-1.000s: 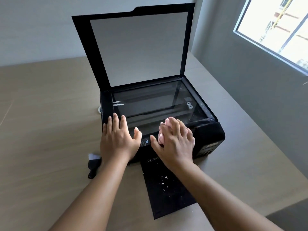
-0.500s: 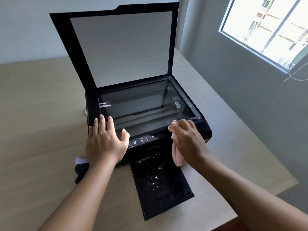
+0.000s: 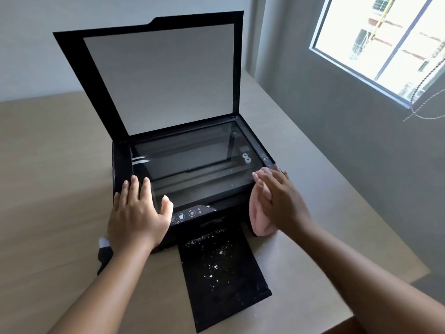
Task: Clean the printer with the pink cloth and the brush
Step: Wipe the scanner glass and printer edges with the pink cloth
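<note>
Partly hidden: brush [image 3: 105, 256] at lower left of frame, on the table [image 3: 48, 165], only its white bristle tip and black handle showing past the left forearm. Pink cloth [image 3: 258, 220] is half covered by the right hand [image 3: 284, 203], whose straight fingers press it onto the front right corner of the printer [image 3: 192, 179]; thumb out of sight. Left hand [image 3: 137, 213] lies flat, fingers spread, on the front left edge, holding nothing. Lid [image 3: 159, 75] stands raised over the scanner glass [image 3: 187, 157]. Output tray [image 3: 231, 297], lower centre, carries scattered white crumbs [image 3: 212, 261].

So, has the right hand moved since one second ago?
Yes. The right hand slid right from the control panel to the front right corner of the printer.
</note>
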A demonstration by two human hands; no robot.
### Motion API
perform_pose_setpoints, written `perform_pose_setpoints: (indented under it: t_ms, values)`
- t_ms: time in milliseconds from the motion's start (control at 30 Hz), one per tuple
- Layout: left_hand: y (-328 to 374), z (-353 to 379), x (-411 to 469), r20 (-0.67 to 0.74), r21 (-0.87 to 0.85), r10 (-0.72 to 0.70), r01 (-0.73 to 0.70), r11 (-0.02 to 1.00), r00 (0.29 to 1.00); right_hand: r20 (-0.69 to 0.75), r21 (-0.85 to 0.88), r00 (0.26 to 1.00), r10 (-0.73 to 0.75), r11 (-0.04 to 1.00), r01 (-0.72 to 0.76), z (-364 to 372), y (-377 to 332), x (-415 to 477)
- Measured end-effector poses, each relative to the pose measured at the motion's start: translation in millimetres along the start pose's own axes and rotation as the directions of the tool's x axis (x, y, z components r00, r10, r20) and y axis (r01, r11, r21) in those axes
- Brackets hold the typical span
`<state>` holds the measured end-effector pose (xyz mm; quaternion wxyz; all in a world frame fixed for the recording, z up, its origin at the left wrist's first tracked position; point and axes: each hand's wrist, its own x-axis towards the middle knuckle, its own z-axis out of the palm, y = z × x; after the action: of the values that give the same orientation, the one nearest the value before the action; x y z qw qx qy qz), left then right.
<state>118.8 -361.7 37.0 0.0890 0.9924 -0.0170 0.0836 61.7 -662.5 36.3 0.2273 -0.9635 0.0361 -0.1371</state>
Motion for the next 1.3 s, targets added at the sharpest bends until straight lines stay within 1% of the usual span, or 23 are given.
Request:
perform_pose_setpoints:
  t_ms: [33, 67, 133, 167, 233, 300, 367, 433, 467, 533, 600, 667, 767, 833, 867, 900, 967, 1033, 1100, 1167, 1200, 1233, 1300]
  values:
    - [0, 0, 0, 0.001, 0.005, 0.000, 0.000, 1.000, 1.000, -0.021, 0.009, 0.998, 0.053, 0.999, -0.053, 8, -13, 8]
    - [0, 1, 0, 0.001, 0.009, 0.001, -0.001, 1.000, 1.000, -0.004, 0.010, 0.999, 0.047, 0.999, -0.047, 15, -27, 13]
    - [-1, 1, 0, 0.001, 0.018, -0.006, 0.006, 1.000, 1.000, 0.109, 0.036, 0.985, -0.135, 0.991, 0.132, 19, -39, 12]
    - [-1, 1, 0, 0.002, 0.020, -0.006, 0.006, 1.000, 1.000, 0.166, 0.076, 0.955, -0.246, 0.969, 0.236, 14, -35, 9]
    - [0, 0, -1, 0.006, 0.024, -0.012, 0.012, 1.000, 1.000, 0.208, 0.171, 0.910, -0.358, 0.930, 0.327, -8, -13, 4]
    - [0, 0, 0, 0.005, 0.029, -0.016, 0.016, 0.999, 1.000, 0.131, 0.245, 0.947, -0.292, 0.935, 0.255, -30, 7, 6]
    - [0, 0, 1, 0.008, 0.032, -0.020, 0.020, 0.999, 1.000, 0.006, 0.290, 0.992, -0.123, 0.950, 0.116, -39, 20, 20]
    - [0, -1, 1, 0.015, 0.037, -0.031, 0.031, 0.999, 0.999, 0.000, 0.310, 1.000, 0.013, 0.951, -0.012, -35, 21, 45]
    - [0, -1, 1, 0.017, 0.035, -0.032, 0.031, 0.999, 0.999, 0.033, 0.306, 0.999, 0.026, 0.951, -0.034, -29, 19, 57]
    - [4, -2, 1, 0.012, 0.035, -0.049, 0.049, 0.998, 0.999, 0.087, 0.246, 0.986, -0.139, 0.962, 0.114, -16, 8, 74]
    - [4, -2, 2, 0.009, 0.027, -0.049, 0.048, 0.998, 0.999, 0.158, 0.196, 0.920, -0.359, 0.924, 0.327, -5, -3, 73]
    - [4, -3, 0, 0.008, 0.028, -0.059, 0.059, 0.998, 0.998, 0.254, 0.165, 0.814, -0.522, 0.853, 0.496, -5, -8, 60]
    - [3, -5, -3, 0.007, 0.028, -0.072, 0.072, 0.997, 0.997, 0.339, 0.143, 0.693, -0.636, 0.763, 0.630, -18, 3, 36]
    - [3, -5, -2, 0.015, 0.027, -0.069, 0.068, 0.997, 0.998, 0.289, 0.233, 0.618, -0.731, 0.680, 0.695, -28, 21, 32]
    - [3, -5, -2, 0.017, 0.025, -0.072, 0.072, 0.997, 0.997, 0.250, 0.333, 0.611, -0.751, 0.659, 0.674, -33, 27, 34]
    - [4, -4, -2, 0.014, 0.022, -0.075, 0.075, 0.997, 0.997, 0.209, 0.443, 0.636, -0.743, 0.652, 0.616, -37, 31, 39]
    - [5, -4, -3, 0.006, 0.020, -0.076, 0.076, 0.997, 0.997, 0.125, 0.574, 0.766, -0.631, 0.675, 0.463, -43, 31, 59]
    - [6, -5, -4, 0.003, 0.021, -0.079, 0.079, 0.997, 0.997, 0.045, 0.573, 0.900, -0.434, 0.749, 0.333, -45, 34, 90]
    - [6, -6, -4, -0.001, 0.024, -0.081, 0.081, 0.996, 0.997, 0.045, 0.520, 0.965, -0.259, 0.831, 0.198, -38, 41, 123]
    - [6, -6, -4, -0.004, 0.022, -0.076, 0.076, 0.997, 0.997, 0.175, 0.403, 0.970, -0.169, 0.911, 0.086, -21, 49, 142]
    - [6, -6, -4, -0.007, 0.021, -0.073, 0.073, 0.997, 0.997, 0.228, 0.359, 0.959, -0.171, 0.930, 0.080, -13, 50, 144]
    - [6, -5, -4, -0.009, 0.020, -0.073, 0.073, 0.997, 0.997, 0.263, 0.329, 0.946, -0.189, 0.939, 0.096, -6, 48, 143]
    - [6, -5, -2, -0.016, 0.017, -0.074, 0.074, 0.997, 0.997, 0.275, 0.278, 0.910, -0.310, 0.932, 0.234, -1, 42, 138]
